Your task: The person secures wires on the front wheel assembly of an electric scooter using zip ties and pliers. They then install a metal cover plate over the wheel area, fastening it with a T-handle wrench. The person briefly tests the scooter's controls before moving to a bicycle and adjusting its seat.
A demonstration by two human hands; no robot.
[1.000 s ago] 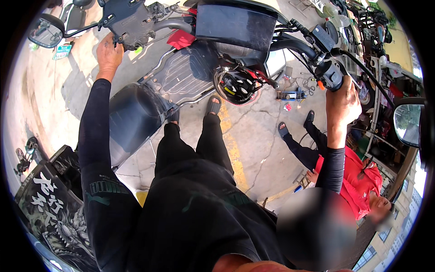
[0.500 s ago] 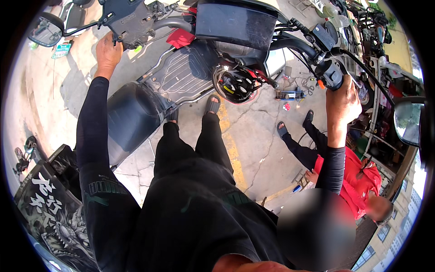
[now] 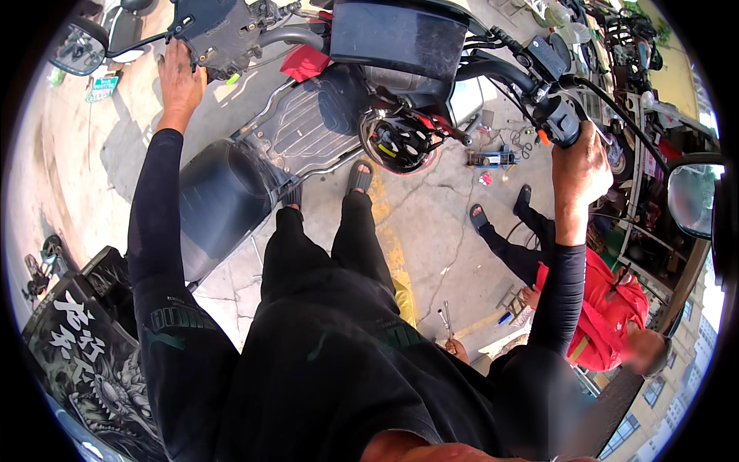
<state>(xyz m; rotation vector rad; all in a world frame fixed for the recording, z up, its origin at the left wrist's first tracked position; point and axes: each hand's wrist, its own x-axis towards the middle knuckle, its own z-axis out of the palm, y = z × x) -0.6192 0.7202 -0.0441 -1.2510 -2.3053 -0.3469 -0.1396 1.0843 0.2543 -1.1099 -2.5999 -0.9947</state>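
My left hand [image 3: 182, 86] is at the left end of the handlebar of an electric scooter, its fingers reaching forward over the grip beside a black bracket [image 3: 215, 35]. The grip itself is mostly hidden under the palm. My right hand [image 3: 583, 165] is wrapped round the right handlebar grip, next to a switch housing [image 3: 559, 123] with an orange button. Between the arms are the dark front panel [image 3: 396, 42], the ribbed footboard [image 3: 308, 119] and the black seat [image 3: 223, 196]. A black and red helmet [image 3: 400, 142] hangs by the footboard's right side.
Mirrors [image 3: 78, 48] stick out on both sides. A person in red [image 3: 608, 308] is at the right. Another person's hand [image 3: 458, 350] holds a metal wrench close to my right side. A blue tool [image 3: 493, 159] and cables lie on the floor; laden shelves [image 3: 654, 231] stand at the right.
My left fingers have stretched forward from a closed fist round the grip. Another person's hand with a wrench has come into view near my right side. My right hand keeps its hold.
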